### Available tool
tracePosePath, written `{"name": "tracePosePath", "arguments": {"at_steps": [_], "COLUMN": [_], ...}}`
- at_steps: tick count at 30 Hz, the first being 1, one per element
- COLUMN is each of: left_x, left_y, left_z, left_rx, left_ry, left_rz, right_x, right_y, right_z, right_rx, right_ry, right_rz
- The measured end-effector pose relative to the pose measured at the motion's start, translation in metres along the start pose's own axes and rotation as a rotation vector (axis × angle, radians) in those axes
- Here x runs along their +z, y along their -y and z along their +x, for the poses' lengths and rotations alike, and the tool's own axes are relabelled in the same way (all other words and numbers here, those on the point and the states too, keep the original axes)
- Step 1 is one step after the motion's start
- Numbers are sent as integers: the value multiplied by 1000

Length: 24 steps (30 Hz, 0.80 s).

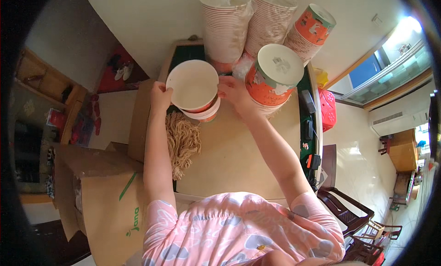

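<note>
Both my hands are at a white paper bucket, which sits on top of a short stack of buckets on the table. My left hand pinches its rim on the left. At the right side of the rim, my right hand has its fingers closed on the edge. The stacked buckets below show white rims and a bit of orange. Just right of my right hand stands an upside-down stack of orange and green buckets. A bundle of tan cords lies beside my left forearm.
Tall stacks of nested buckets in clear plastic stand at the back, with another orange-topped stack to their right. A large open cardboard box is at the left. Small black devices line the table's right edge, near a dark wooden chair.
</note>
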State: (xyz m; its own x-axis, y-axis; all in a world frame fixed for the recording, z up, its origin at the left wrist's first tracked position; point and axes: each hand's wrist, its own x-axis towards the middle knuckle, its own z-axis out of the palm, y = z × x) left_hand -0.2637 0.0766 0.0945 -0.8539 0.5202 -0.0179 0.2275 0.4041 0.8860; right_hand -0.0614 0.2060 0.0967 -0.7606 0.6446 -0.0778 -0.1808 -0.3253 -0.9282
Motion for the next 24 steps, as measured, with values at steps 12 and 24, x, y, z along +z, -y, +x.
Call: {"name": "tracePosePath", "arguments": {"at_steps": [12,24], "left_x": [-45,23], "left_y": [7,212], "left_z": [-115,-123], "left_rx": [16,-79], "left_ry": [211,154], "left_rz": [-309,548], "right_x": [-46,-122], "right_y": [18,-133], "right_z": [-164,-267], "right_rx": [-153,145], "right_ry": [-264,-502], "right_rz": [-683,-700]}}
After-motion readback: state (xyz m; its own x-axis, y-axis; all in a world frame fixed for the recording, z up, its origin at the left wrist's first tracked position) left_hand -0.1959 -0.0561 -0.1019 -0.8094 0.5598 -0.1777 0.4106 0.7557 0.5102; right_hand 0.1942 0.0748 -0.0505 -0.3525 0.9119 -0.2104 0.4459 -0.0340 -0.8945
